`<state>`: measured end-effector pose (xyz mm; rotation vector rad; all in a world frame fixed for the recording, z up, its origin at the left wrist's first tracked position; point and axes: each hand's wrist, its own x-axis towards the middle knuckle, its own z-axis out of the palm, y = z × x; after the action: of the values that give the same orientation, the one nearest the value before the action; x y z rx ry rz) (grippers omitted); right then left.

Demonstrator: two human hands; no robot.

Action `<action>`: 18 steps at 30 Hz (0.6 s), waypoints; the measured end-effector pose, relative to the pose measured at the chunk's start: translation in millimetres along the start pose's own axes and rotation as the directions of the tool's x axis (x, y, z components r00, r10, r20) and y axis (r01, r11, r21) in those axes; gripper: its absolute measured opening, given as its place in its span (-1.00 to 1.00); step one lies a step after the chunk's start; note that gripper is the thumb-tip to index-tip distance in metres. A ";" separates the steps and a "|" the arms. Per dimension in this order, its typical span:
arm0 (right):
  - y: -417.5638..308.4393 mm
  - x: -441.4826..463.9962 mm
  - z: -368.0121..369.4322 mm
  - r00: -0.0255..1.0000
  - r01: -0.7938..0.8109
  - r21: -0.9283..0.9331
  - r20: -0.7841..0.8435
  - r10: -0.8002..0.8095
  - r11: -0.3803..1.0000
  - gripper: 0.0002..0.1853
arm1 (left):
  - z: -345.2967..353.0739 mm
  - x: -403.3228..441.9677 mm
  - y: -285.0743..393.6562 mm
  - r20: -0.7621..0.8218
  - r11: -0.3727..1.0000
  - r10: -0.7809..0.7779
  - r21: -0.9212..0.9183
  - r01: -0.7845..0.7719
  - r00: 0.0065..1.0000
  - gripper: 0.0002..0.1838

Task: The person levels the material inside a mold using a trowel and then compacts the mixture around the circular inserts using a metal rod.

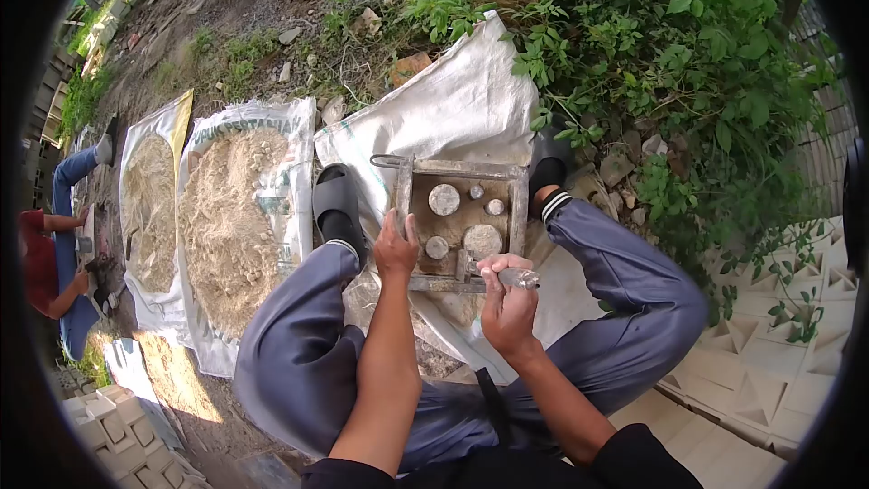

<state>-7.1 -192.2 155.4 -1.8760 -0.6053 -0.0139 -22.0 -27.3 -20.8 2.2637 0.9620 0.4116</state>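
A square frame (518,217) lies on a white sack (453,91) between my feet. Inside it, several round pale pieces of different sizes, one of them a large disc (444,200), rest on sandy material. My left hand (396,246) touches the frame's left side, fingers held up and slightly apart, nothing in it. My right hand (509,303) is closed around the handle of a tool (520,278) over the frame's near right corner. A small block at the tool's far end sits beside the biggest disc (482,240).
Sacks heaped with sand (231,217) lie to the left. Beyond them another person (45,258) sits at work. Leafy plants (670,63) and stones are at the upper right. Patterned pale blocks (769,353) stand at the right, more (127,426) at the lower left.
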 end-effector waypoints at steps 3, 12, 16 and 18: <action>11.1 -13.4 0.0 0.997 0.080 -0.003 -0.003 -0.080 0.997 -0.86 | -5.2 -2.4 -2.6 0.031 0.999 -0.044 -0.006 0.044 0.999 -0.51; 6.8 -17.4 3.4 1.000 0.003 0.042 -0.009 -0.003 0.999 -0.83 | -8.6 -2.6 3.2 0.041 0.999 -0.035 -0.013 0.036 0.999 -0.52; -5.3 -7.2 -0.9 1.000 0.022 -0.015 -0.006 -0.022 1.000 -0.84 | -3.0 -0.5 1.7 -0.018 1.000 0.000 -0.015 -0.001 1.000 -0.54; -0.2 -10.3 2.7 0.990 0.140 0.033 -0.035 -0.138 0.990 -0.84 | -1.3 0.9 -3.6 -0.007 1.000 -0.018 -0.001 0.018 1.000 -0.55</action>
<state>-16.9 -193.9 151.5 -1.7934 -0.7085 -0.1242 -24.0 -24.2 -22.1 2.2530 0.9849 0.4128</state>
